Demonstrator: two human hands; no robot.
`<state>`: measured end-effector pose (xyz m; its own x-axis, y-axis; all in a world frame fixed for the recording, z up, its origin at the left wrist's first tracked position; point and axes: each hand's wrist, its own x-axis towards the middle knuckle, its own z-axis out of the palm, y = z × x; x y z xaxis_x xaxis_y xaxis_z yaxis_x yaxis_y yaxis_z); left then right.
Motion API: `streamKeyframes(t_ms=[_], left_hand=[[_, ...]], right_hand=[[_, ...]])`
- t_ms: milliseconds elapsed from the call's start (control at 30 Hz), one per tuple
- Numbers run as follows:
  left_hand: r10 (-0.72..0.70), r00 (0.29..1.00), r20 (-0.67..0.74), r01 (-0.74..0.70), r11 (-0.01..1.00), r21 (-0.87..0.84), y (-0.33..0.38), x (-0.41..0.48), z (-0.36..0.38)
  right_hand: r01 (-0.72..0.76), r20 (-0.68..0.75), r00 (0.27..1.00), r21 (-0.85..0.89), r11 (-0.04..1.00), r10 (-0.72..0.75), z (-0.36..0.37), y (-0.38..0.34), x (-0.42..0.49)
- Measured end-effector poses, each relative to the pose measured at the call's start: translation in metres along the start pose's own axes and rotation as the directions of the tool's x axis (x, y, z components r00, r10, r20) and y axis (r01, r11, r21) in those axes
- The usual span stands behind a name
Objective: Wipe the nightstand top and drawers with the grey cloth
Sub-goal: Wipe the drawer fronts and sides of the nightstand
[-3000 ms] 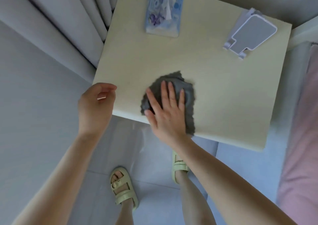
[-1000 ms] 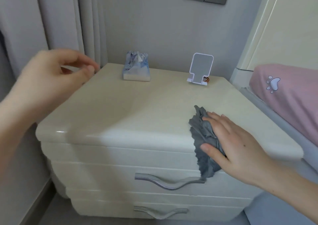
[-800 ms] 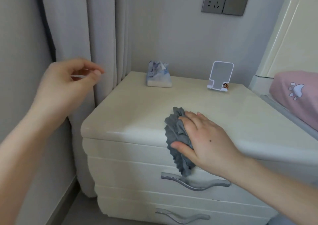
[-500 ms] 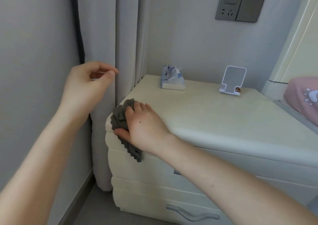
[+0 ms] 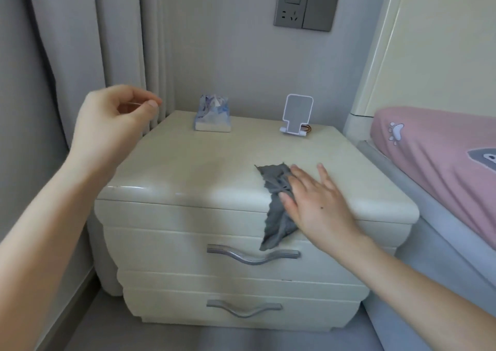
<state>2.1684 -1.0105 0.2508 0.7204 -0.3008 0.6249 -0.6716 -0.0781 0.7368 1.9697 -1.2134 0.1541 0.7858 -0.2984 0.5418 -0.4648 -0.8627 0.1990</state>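
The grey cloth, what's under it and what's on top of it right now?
The right hand lies flat on the cloth. Under it are the nightstand top's front edge and the upper drawer face, where it hangs down. The surface beneath is covered.

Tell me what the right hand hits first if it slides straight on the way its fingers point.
Probably nothing soon: the right hand, flat on the grey cloth, points up the bare nightstand top toward the phone stand. Depth makes that line uncertain.

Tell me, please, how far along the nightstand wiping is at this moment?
Midway, apparently. The right hand presses the grey cloth over the nightstand top's front edge, hanging toward the upper drawer. Both drawer fronts look untouched; the lower drawer remains. The left hand is idle.
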Motion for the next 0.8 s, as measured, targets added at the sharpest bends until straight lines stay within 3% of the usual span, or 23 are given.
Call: streamKeyframes(t_ms=[100, 233, 300, 367, 400, 467, 500, 533, 600, 700, 800], left_hand=[[-0.001, 1.000, 0.030, 0.003, 0.999, -0.051, 0.011, -0.003, 0.026], [0.009, 0.994, 0.111, 0.002, 0.995, -0.102, 0.022, -0.016, 0.049], [0.000, 0.987, 0.163, 0.018, 0.994, -0.109, 0.024, -0.028, 0.055], [-0.019, 0.969, 0.247, 0.044, 0.994, -0.097, 0.025, -0.045, 0.061], [-0.014, 0.952, 0.307, 0.044, 0.995, -0.091, 0.027, -0.055, 0.064], [0.022, 0.899, 0.438, 0.023, 0.995, -0.096, 0.034, -0.077, 0.073], [0.038, 0.868, 0.494, 0.019, 0.994, -0.109, 0.039, -0.086, 0.077], [0.044, 0.839, 0.543, 0.035, 0.990, -0.134, 0.042, -0.094, 0.082], [0.031, 0.792, 0.609, 0.117, 0.972, -0.202, 0.048, -0.107, 0.091], [0.015, 0.766, 0.643, 0.206, 0.941, -0.268, 0.056, -0.116, 0.102], [0.077, 0.783, 0.617, 0.082, 0.971, -0.226, 0.057, -0.123, 0.109]], right_hand=[[-0.233, 0.091, 0.967, -0.076, 0.969, 0.240, -0.014, 0.069, -0.047], [-0.453, 0.160, 0.869, -0.120, 0.883, 0.468, -0.042, 0.095, -0.079], [-0.544, 0.040, 0.838, -0.012, 0.839, 0.544, -0.062, 0.088, -0.074], [-0.580, -0.020, 0.785, 0.328, 0.746, 0.619, -0.077, 0.084, -0.071], [-0.580, 0.044, 0.740, 0.546, 0.604, 0.671, -0.084, 0.080, -0.068], [-0.472, 0.249, 0.687, 0.867, 0.159, 0.682, -0.095, 0.070, -0.062], [-0.407, 0.343, 0.700, 0.912, -0.045, 0.627, -0.100, 0.062, -0.059], [-0.388, 0.423, 0.729, 0.903, -0.184, 0.538, -0.100, 0.057, -0.058], [-0.403, 0.510, 0.780, 0.852, -0.333, 0.362, -0.096, 0.046, -0.057], [-0.429, 0.513, 0.825, 0.841, -0.330, 0.237, -0.093, 0.031, -0.055], [-0.458, 0.484, 0.835, 0.875, -0.157, 0.260, -0.085, 0.022, -0.056]])
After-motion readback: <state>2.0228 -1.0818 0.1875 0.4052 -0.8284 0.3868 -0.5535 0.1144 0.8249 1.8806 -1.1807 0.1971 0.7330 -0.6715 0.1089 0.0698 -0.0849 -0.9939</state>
